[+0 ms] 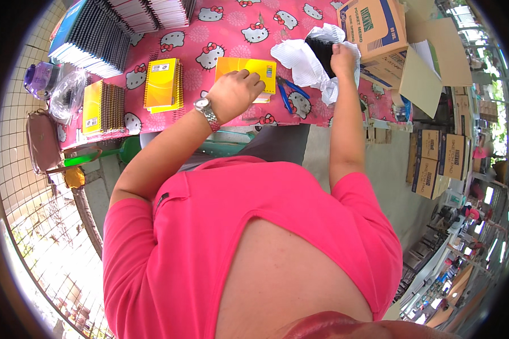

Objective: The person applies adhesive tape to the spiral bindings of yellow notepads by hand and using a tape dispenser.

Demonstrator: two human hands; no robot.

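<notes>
My left hand (236, 96) is closed over the lower left part of a yellow notebook (262, 68), its fingers curled together; their tips are partly hidden. My right hand (343, 60) has its fingers pinched at the edge of a bundle of thin black binding coils (320, 53), which lies in crumpled white paper (294, 53). Single coils are too fine to tell apart. Between the two hands, blue-handled pliers (288, 93) lie with their handles spread, close to the notebook.
Yellow spiral notebooks (163, 85) and another yellow stack (103, 107) lie leftward on the pink tablecloth (181, 40). Tall spiral-bound stacks (93, 39) stand at the far left. An opened cardboard box (373, 34) is at the right. A brown pouch (41, 141) hangs by the left edge.
</notes>
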